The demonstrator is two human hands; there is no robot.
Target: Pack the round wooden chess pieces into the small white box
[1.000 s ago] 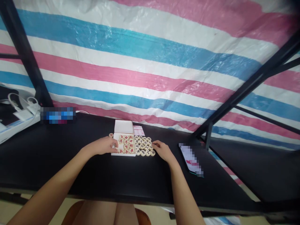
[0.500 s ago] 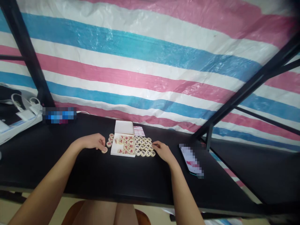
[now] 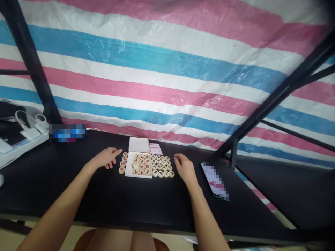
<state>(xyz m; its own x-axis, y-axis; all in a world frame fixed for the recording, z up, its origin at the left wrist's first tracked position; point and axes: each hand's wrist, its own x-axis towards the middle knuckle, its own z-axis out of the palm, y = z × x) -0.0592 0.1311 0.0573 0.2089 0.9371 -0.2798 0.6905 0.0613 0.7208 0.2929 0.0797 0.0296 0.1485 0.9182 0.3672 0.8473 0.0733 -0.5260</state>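
An open white box [image 3: 130,170] lies mid-table with several red-marked Chinese chess pieces [image 3: 141,162] inside, its lid [image 3: 138,145] folded back. Along the box's left side runs a column of red-marked pieces [image 3: 122,164]. My left hand [image 3: 108,157] hovers just left of that column, index finger stretched toward the top piece, nothing held. Against the box's right side sit rows of black-marked pieces [image 3: 162,166]. My right hand [image 3: 184,166] is just right of these rows, fingers bent and apart from the pieces, with nothing visible in them.
A phone [image 3: 215,181] lies on the black table [image 3: 146,202] to the right. Behind the box is a pink-and-white card [image 3: 156,149]. A white power strip with chargers [image 3: 32,133] and a blurred-out item [image 3: 67,133] are at left. Striped sheeting hangs behind.
My left hand has let go of a chess piece, which now sits at the bottom of the left column, and moved up with its fingers spread. My right hand has drawn slightly right of the black-marked pieces.
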